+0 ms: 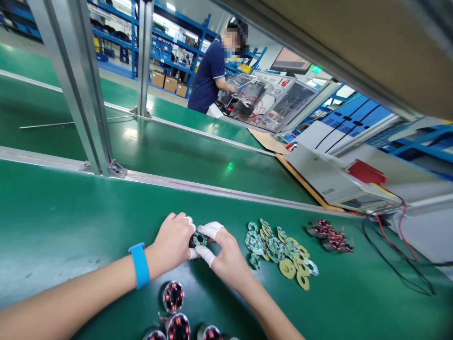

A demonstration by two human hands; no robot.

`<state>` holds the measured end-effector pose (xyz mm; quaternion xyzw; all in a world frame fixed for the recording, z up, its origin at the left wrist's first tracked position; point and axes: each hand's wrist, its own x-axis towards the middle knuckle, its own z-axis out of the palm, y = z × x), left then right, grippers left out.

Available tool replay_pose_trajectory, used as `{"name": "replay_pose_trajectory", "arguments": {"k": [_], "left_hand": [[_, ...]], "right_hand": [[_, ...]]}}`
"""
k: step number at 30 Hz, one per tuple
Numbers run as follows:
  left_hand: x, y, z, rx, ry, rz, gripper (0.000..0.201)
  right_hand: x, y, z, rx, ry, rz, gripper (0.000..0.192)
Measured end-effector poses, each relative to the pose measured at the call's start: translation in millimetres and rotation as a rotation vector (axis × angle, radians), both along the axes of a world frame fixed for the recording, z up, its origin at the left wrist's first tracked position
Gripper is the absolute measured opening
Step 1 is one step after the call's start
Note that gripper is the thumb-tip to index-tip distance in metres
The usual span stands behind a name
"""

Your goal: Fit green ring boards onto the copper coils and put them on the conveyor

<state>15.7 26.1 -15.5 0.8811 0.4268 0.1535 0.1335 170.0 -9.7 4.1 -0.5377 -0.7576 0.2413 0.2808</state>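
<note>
My left hand (174,238), with white finger cots and a blue band on its wrist, pinches the left side of a green ring-shaped circuit board (200,239). From the right, the thumb and forefinger of my right hand (226,252), also in white cots, close on the same board. A dark round part shows beneath the board, mostly hidden by my fingers. Nearer to me stand several motor stators (173,296) with copper windings. To the right of my right hand lies a loose pile of green circuit boards (272,246) and yellow rings (287,268).
More copper-wound stators (330,235) lie at the right, close to red and black cables (399,250) and a grey instrument (332,177). A metal rail (212,191) and an upright post (79,85) border the green bench. Beyond, a person (212,71) works at a machine.
</note>
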Motion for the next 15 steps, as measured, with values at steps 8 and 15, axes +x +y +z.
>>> {"name": "replay_pose_trajectory", "arguments": {"k": [8,15], "left_hand": [[-6.2,-0.4,16.2,-0.067,0.004,-0.006,0.039],[-3.9,-17.2,12.3,0.138,0.067,-0.236,0.017]], "right_hand": [[15.8,-1.3,-15.5,-0.213,0.326,0.074,0.045],[17.7,3.1,-19.0,-0.277,0.352,0.079,0.036]]}}
